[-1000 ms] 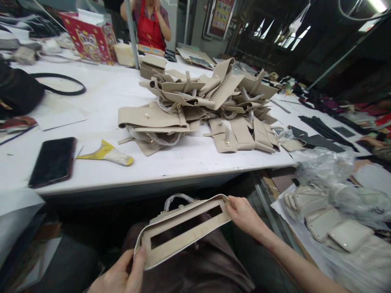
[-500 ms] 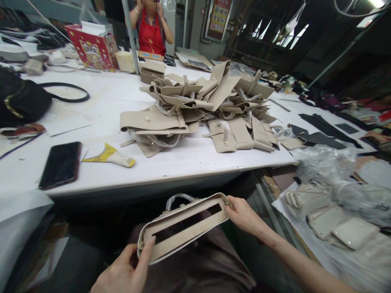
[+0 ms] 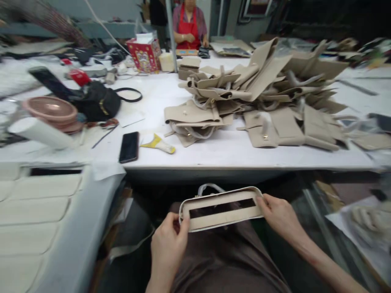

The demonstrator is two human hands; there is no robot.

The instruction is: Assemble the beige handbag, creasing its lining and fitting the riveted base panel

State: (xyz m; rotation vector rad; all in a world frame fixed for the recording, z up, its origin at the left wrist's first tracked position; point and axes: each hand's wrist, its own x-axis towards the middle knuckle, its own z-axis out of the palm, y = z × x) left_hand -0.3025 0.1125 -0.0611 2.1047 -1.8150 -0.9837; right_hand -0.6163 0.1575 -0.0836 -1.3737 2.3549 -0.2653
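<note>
Above my lap I hold a beige handbag body, its long rectangular opening facing up at me. A plastic-wrapped handle sticks out from its far side. My left hand pinches the left end, with the thumb at the inner edge. At the other end my right hand grips the corner between thumb and fingers. The undersides of the bag and several of my fingertips are hidden.
Beyond the white table's front edge lies a heap of beige bag pieces. A phone, a yellow-and-white scraper-like piece, a black bag and a pink fan are leftward. Light panels lie near left. A person in a red apron is behind.
My view has swung left, so the fan and light panels now show. Both hands keep hold of the handbag body, which sits more level. The other person's hands have come down from the head.
</note>
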